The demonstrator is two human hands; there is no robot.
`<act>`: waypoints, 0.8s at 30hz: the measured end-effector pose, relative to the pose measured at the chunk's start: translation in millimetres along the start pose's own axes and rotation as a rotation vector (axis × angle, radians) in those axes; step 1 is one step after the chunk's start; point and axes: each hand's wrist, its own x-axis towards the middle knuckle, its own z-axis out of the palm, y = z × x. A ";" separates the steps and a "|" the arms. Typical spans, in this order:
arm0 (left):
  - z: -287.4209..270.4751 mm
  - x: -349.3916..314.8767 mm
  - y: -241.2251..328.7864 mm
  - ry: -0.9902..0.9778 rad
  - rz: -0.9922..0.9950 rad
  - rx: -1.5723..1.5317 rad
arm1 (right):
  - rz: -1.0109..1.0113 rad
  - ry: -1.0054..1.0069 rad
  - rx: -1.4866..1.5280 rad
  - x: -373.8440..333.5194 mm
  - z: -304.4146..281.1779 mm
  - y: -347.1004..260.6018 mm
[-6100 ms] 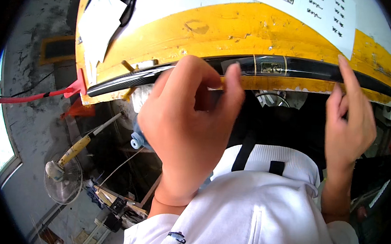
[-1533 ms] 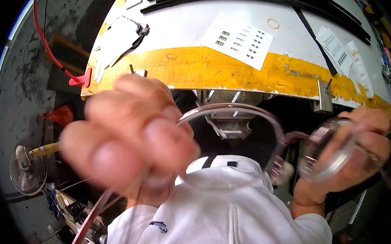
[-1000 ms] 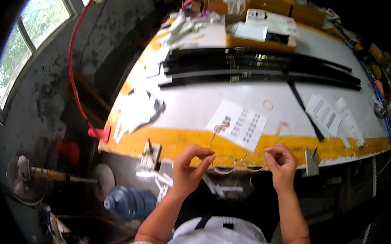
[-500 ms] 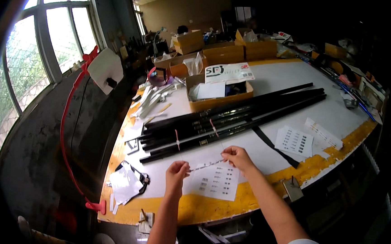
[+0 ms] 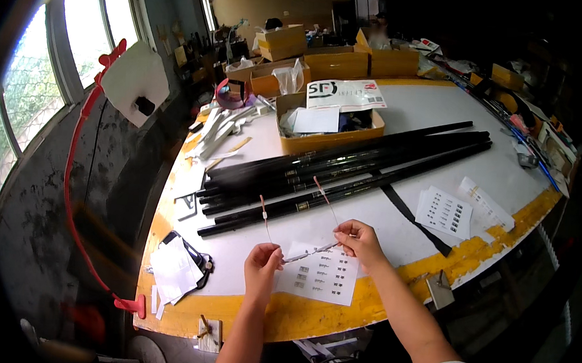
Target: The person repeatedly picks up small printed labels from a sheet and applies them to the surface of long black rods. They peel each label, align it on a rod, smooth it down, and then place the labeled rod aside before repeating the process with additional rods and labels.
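Note:
My left hand (image 5: 263, 266) and my right hand (image 5: 359, 243) are both closed in a fingertip pinch. Between them hangs a thin dark-and-pale strip (image 5: 311, 253), one end in each hand, sagging a little. From near each hand a fine line runs up to a slim pink-tipped piece; the left piece (image 5: 263, 208) and the right piece (image 5: 319, 185) show against black rods (image 5: 345, 183). Whether these lines join the strip is hidden by my fingers. Below the strip lies a white printed sheet (image 5: 327, 288), partly behind my hands.
More printed sheets (image 5: 444, 212) lie at the right, beside a black strap (image 5: 413, 220). Loose white papers (image 5: 175, 271) rest on a black object at the left. Behind the rods stands an open cardboard box (image 5: 331, 142). A red-armed lamp (image 5: 69, 186) is clamped to the table's left edge.
My view has shifted slightly. The strip sags more between my hands, and the fine lines up to the pink-tipped pieces show more clearly. Both hands keep their pinch.

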 end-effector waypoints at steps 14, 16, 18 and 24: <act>-1.2 1.5 -1.2 0.017 -0.066 0.010 | 0.025 0.007 0.041 -0.6 2.1 3.4; -1.3 1.8 -2.0 0.012 -0.069 0.009 | 0.034 0.003 0.027 -2.9 3.4 -0.7; -1.8 2.3 -2.8 0.008 -0.068 0.009 | 0.036 -0.002 0.018 -2.7 2.7 0.5; -2.3 2.2 -1.6 0.015 -0.077 -0.014 | 0.050 -0.003 0.018 -1.1 1.3 2.7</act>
